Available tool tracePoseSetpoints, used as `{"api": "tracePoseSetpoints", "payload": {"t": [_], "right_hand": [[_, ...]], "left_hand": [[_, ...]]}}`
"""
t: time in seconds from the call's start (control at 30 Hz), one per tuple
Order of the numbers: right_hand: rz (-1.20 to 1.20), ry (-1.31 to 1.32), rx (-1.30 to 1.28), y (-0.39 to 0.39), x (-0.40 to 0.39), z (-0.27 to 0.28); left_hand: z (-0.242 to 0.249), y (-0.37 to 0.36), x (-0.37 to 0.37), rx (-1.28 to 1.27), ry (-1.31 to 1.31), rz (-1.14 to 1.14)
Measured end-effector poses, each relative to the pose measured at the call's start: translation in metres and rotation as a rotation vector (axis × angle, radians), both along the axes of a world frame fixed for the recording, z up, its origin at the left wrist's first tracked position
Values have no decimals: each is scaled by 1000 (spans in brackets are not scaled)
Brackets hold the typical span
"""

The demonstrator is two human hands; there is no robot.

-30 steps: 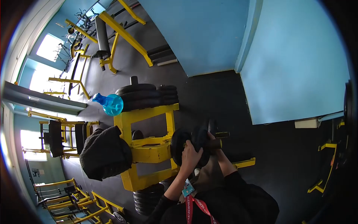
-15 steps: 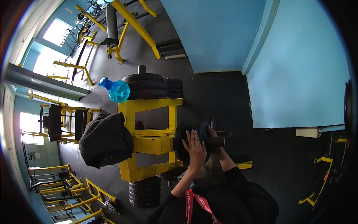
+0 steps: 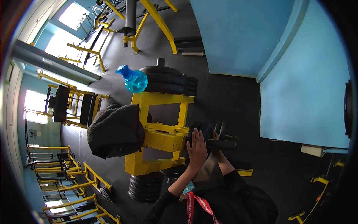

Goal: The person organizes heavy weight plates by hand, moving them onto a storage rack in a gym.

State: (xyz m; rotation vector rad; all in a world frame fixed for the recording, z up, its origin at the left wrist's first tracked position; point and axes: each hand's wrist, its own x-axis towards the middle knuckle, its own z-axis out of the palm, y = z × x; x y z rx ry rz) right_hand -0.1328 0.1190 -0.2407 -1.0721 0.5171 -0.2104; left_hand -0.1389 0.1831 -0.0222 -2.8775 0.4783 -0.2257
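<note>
A black weight plate [image 3: 204, 127] sits around the dark peg [image 3: 225, 145] on the right side of a yellow rack [image 3: 160, 140]. My left hand [image 3: 197, 148] lies against the plate with its fingers stretched out and nearly flat. On the plate's other side is my right hand [image 3: 217, 143], its fingers curled at the edge and partly hidden by the plate. More dark plates [image 3: 223, 128] stand just beyond. A dark cloth [image 3: 113, 130] is draped over the rack's left end.
A blue spray bottle [image 3: 135, 81] stands by stacked plates [image 3: 171, 82] at the rack's far side. Another plate stack [image 3: 145, 187] is at its near side. A lanyard [image 3: 201, 203] hangs from my neck. Yellow gym machines [image 3: 74, 175] stand left; a blue wall [image 3: 298, 100] is right.
The view has shifted, so the rack and bottle appear farther right and slightly higher. Both hands stay at the plate, and the lanyard's card shows more clearly.
</note>
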Motion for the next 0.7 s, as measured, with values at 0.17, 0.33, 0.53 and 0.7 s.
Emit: {"api": "tracePoseSetpoints", "payload": {"t": [0.17, 0.33, 0.53, 0.7], "right_hand": [[228, -166, -277, 2, -43, -147], [365, -131, 287, 11, -9, -89], [128, 36, 809, 37, -14, 68], [-91, -592, 702, 9, -109, -94]], "left_hand": [[-5, 11, 0, 78, -87, 49], [-2, 24, -2, 18, -58, 21], [64, 129, -99, -757, 307, -191], [101, 315, -181, -1118, 351, 3]]}}
